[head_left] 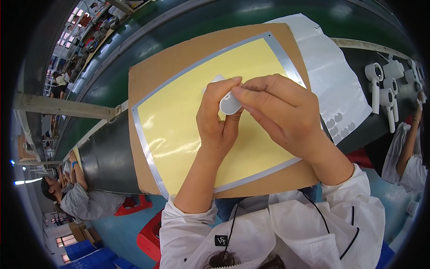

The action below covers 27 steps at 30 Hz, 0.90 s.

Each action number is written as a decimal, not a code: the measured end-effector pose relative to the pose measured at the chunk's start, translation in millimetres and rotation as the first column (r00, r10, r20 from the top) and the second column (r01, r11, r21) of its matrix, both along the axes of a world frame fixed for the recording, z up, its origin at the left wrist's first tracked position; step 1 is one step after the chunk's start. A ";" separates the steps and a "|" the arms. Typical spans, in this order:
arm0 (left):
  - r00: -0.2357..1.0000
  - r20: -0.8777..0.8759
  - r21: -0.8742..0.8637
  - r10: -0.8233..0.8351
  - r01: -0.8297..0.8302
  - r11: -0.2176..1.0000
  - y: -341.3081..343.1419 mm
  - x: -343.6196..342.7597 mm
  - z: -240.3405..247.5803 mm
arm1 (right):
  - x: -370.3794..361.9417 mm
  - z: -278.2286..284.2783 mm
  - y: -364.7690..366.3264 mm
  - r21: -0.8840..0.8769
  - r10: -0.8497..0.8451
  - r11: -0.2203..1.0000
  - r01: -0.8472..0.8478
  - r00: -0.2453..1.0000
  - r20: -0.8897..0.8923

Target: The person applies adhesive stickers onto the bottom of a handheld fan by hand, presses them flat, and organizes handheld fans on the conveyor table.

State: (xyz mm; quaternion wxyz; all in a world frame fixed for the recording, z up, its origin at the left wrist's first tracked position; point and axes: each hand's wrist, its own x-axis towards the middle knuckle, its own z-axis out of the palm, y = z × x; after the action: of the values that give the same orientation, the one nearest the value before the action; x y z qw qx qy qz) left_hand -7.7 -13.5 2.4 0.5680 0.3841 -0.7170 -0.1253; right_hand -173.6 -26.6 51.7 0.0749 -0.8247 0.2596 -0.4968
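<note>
A white handheld device (230, 106) with a grey oval end is upheld over the yellow sheet, that end facing me. My left hand (214, 116) is wrapped round its body, which is mostly hidden by the fingers; a pale part juts out beyond them. At the upper edge of the grey end, my right hand (286, 105) has thumb and forefinger pinched together, touching the device. Whatever lies between those fingertips is hidden. Beneath both hands lies the glossy yellow sheet (170, 130) with a silver border, on brown cardboard (145, 85).
To the right, a white sheet (329, 67) carries several grey round stickers (340, 126). Several white devices with round heads and handles (375, 83) lie beyond it on the dark work surface (109, 154). Other people (85, 197) sit at left and right. A red stool (150, 237) stands near me.
</note>
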 end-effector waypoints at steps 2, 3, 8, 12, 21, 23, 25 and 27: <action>0.998 -0.049 0.007 0.031 -0.030 1.000 -0.2 -2.0 1.1 | 0.1 -0.1 -0.4 0.005 0.002 1.000 -0.002 1.000 0.006; 0.999 -0.036 0.014 0.037 -0.036 0.999 0.3 -2.3 1.7 | -0.1 0.2 -0.5 0.010 0.003 1.000 -0.003 1.000 0.012; 1.000 0.002 0.033 0.031 -0.031 0.999 3.1 -5.4 4.8 | -5.0 -0.2 -5.0 0.477 0.130 0.839 -0.263 0.947 0.294; 0.996 0.079 0.043 0.041 -0.044 0.998 2.7 -3.0 3.0 | -6.8 0.7 -7.2 0.683 0.108 0.527 -0.505 0.838 0.535; 0.991 0.116 -0.077 0.065 -0.057 0.995 -2.7 -4.7 3.2 | -9.7 -2.7 -12.0 0.739 0.096 0.288 -0.609 0.786 0.610; 0.990 0.126 -0.079 0.070 -0.060 0.995 -3.0 -4.6 3.2 | -9.4 -4.1 -13.0 0.742 0.110 0.304 -0.598 0.795 0.596; 0.990 0.111 -0.084 0.082 -0.073 0.994 -2.7 -5.2 3.4 | -8.2 -5.8 -13.6 0.743 0.124 0.318 -0.588 0.803 0.582; 0.988 0.119 -0.099 0.095 -0.084 0.992 -4.0 -5.0 3.6 | -7.0 -5.9 -13.6 0.716 0.143 0.370 -0.592 0.798 0.585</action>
State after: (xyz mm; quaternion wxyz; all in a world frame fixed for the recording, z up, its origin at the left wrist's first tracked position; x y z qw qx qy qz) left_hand -12.7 -17.5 6.0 0.5449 0.3960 -0.7379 -0.0419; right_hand -180.6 -40.2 45.9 0.6532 -0.5707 0.2554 -0.4270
